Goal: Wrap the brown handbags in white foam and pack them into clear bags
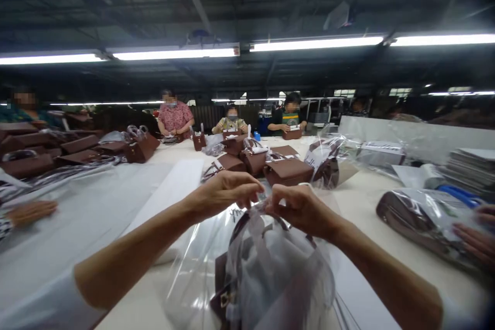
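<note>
My left hand [228,192] and my right hand [299,207] meet above a brown handbag [226,289] that stands on the white table [371,191] right in front of me. Both hands pinch the top of a clear plastic bag [270,268] pulled around the handbag, with white stuffing paper showing inside. The fingers of both hands are closed on the plastic near the bag's handle.
Several brown handbags [288,170] and wrapped ones [421,216] lie across the table. Stacked boxes [27,157] sit at the left, paper stacks [472,165] at the right. Other people sit at the far end; a co-worker's hand [31,211] rests left, another hand [477,237] right.
</note>
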A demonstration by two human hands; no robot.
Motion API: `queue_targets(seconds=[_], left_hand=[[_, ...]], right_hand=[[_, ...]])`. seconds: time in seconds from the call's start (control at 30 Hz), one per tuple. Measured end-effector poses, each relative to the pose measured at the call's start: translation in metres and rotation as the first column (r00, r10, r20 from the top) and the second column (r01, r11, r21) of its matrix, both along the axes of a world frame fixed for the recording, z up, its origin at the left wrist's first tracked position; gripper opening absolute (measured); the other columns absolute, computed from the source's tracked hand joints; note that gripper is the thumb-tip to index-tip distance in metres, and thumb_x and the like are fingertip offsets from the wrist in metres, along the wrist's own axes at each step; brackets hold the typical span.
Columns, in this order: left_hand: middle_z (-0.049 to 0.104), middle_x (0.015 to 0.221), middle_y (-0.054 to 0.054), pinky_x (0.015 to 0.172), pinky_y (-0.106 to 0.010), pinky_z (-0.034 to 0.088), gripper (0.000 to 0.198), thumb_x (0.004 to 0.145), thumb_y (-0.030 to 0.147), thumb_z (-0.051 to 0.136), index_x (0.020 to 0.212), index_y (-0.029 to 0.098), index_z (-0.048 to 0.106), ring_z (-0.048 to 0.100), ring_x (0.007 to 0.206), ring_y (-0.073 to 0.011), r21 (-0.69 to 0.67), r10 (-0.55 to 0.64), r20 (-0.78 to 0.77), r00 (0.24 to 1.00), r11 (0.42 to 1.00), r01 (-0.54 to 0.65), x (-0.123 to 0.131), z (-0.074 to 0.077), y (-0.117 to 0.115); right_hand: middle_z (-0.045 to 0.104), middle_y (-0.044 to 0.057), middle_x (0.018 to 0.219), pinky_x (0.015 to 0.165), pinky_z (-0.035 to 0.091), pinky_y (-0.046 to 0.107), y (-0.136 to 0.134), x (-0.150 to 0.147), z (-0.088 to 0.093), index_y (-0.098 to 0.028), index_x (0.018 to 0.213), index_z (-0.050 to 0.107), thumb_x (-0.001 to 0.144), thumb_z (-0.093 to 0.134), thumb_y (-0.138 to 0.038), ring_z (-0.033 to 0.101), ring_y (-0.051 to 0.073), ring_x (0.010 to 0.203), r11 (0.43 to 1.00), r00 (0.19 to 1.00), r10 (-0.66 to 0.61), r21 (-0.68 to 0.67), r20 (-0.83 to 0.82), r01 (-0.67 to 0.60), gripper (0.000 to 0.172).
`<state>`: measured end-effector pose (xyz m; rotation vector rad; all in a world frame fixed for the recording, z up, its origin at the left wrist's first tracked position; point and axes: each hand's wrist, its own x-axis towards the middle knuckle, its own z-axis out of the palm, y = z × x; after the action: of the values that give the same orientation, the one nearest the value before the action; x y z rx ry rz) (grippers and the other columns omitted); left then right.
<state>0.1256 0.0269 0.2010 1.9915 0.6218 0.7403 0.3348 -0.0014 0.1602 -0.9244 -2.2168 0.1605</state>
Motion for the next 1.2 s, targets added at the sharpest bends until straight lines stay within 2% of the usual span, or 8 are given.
queue_targets(seconds=[0.2, 0.43, 0.53, 0.67, 0.87, 0.93, 1.07, 1.2], left_hand=[[0.047, 0.13, -0.015, 0.098, -0.051, 0.033, 0.09, 0.066, 0.083, 0.031, 0.128, 0.019, 0.043, 0.039, 0.121, -0.036, -0.256, 0.074, 0.469, 0.88, 0.965, 0.055, -0.047, -0.052, -0.003], [0.004, 0.15, -0.008, 0.109, -0.044, 0.019, 0.12, 0.057, 0.04, 0.079, 0.14, 0.031, -0.008, 0.011, 0.136, -0.0286, -0.298, 0.386, 0.12, 0.915, 0.893, -0.337, -0.028, -0.15, 0.001], [0.023, 0.145, -0.013, 0.104, -0.041, 0.03, 0.112, 0.054, 0.036, 0.08, 0.141, 0.024, 0.01, 0.027, 0.13, -0.0309, -0.354, 0.32, 0.152, 0.935, 0.901, -0.25, -0.019, -0.15, 0.021], [0.055, 0.12, -0.01, 0.094, -0.037, 0.041, 0.071, 0.061, 0.034, 0.075, 0.124, 0.017, 0.046, 0.051, 0.111, -0.0292, -0.289, 0.142, 0.145, 0.979, 0.953, -0.095, -0.02, -0.14, 0.024], [0.058, 0.115, -0.006, 0.088, -0.033, 0.045, 0.057, 0.064, 0.037, 0.073, 0.115, 0.023, 0.051, 0.054, 0.106, -0.027, -0.251, 0.176, 0.128, 0.976, 0.958, -0.14, -0.019, -0.154, 0.009], [0.057, 0.115, -0.005, 0.086, -0.033, 0.046, 0.06, 0.063, 0.04, 0.074, 0.116, 0.024, 0.05, 0.054, 0.104, -0.0275, -0.249, 0.166, 0.135, 0.977, 0.96, -0.129, -0.016, -0.151, 0.005], [0.051, 0.125, -0.006, 0.085, -0.035, 0.047, 0.067, 0.065, 0.059, 0.062, 0.121, 0.025, 0.046, 0.05, 0.11, -0.03, -0.16, 0.342, 0.221, 0.913, 0.937, -0.312, -0.015, -0.132, 0.005], [0.051, 0.126, -0.006, 0.086, -0.035, 0.046, 0.056, 0.074, 0.06, 0.049, 0.117, 0.024, 0.05, 0.047, 0.114, -0.0281, -0.107, 0.547, 0.226, 0.806, 0.836, -0.538, -0.026, -0.128, 0.021]], right_hand=[[0.05, -0.003, 0.06, 0.05, 0.032, 0.019, 0.004, 0.017, -0.008, -0.016, 0.066, 0.048, 0.081, 0.058, -0.03, 0.042, 0.008, 0.054, 0.941, 0.892, -0.303, 0.041, -0.337, 0.335, 0.022], [0.049, -0.004, 0.062, 0.05, 0.035, 0.02, 0.026, 0.017, -0.026, -0.016, 0.088, 0.05, 0.081, 0.056, -0.031, 0.044, 0.009, 0.055, 0.962, 0.871, -0.205, -0.256, -0.446, 0.096, 0.017], [0.046, -0.004, 0.06, 0.047, 0.033, 0.019, 0.022, 0.01, -0.026, -0.014, 0.097, 0.051, 0.083, 0.054, -0.032, 0.041, 0.008, 0.052, 0.948, 0.846, -0.129, -0.315, -0.518, -0.049, 0.023], [0.048, -0.002, 0.062, 0.047, 0.032, 0.019, 0.016, 0.009, -0.023, -0.014, 0.102, 0.056, 0.086, 0.049, -0.036, 0.039, 0.008, 0.053, 0.959, 0.867, -0.235, -0.251, -0.44, 0.133, 0.028], [0.054, -0.002, 0.067, 0.053, 0.036, 0.02, -0.002, 0.018, -0.018, -0.015, 0.112, 0.058, 0.068, 0.07, -0.046, 0.045, 0.01, 0.057, 0.972, 0.979, -0.187, -0.16, -0.082, 0.173, 0.056], [0.057, -0.001, 0.069, 0.053, 0.036, 0.019, -0.009, 0.02, -0.011, -0.015, 0.102, 0.063, 0.072, 0.068, -0.04, 0.047, 0.009, 0.058, 0.973, 0.987, -0.151, -0.181, -0.049, 0.14, 0.04], [0.063, 0.003, 0.076, 0.059, 0.043, 0.02, -0.009, 0.044, 0.023, -0.014, 0.089, 0.066, 0.079, 0.061, -0.033, 0.056, 0.012, 0.068, 0.96, 0.953, -0.206, -0.234, -0.221, 0.153, 0.022], [0.065, 0.006, 0.076, 0.056, 0.043, 0.023, -0.006, 0.1, 0.084, -0.012, 0.088, 0.068, 0.069, 0.071, -0.038, 0.056, 0.011, 0.062, 0.853, 0.787, -0.517, -0.126, -0.336, 0.507, 0.033]])
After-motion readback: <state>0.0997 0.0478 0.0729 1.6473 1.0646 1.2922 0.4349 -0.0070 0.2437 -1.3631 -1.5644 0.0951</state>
